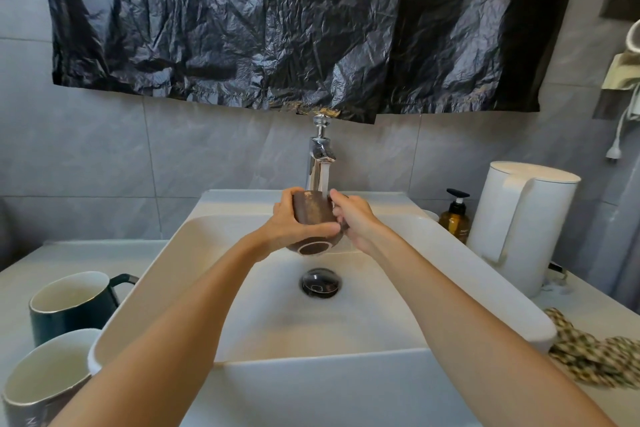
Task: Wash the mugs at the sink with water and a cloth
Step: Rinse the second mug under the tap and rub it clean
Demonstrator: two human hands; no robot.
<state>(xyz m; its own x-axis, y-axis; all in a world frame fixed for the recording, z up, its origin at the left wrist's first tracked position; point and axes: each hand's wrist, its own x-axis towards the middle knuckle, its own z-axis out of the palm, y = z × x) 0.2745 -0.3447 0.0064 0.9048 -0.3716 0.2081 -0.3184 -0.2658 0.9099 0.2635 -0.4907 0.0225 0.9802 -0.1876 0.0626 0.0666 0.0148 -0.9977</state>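
A brown mug (313,218) is held tilted under the running tap (321,149), its base turned toward me, above the white sink (502,274). My left hand (292,222) wraps round the mug's body from the left. My right hand (353,218) grips its right side, where the handle seems to be; the handle itself is hidden. Two dark green mugs with white insides stand on the counter at the left, one further back (72,305) and one at the front (41,381). A checked cloth (588,354) lies bunched on the counter to the right of the sink.
A white electric kettle (519,225) and an amber pump bottle (455,217) stand to the right of the sink. The drain plug (320,282) sits in the basin's middle. Black plastic sheeting (277,21) hangs on the wall above the tap.
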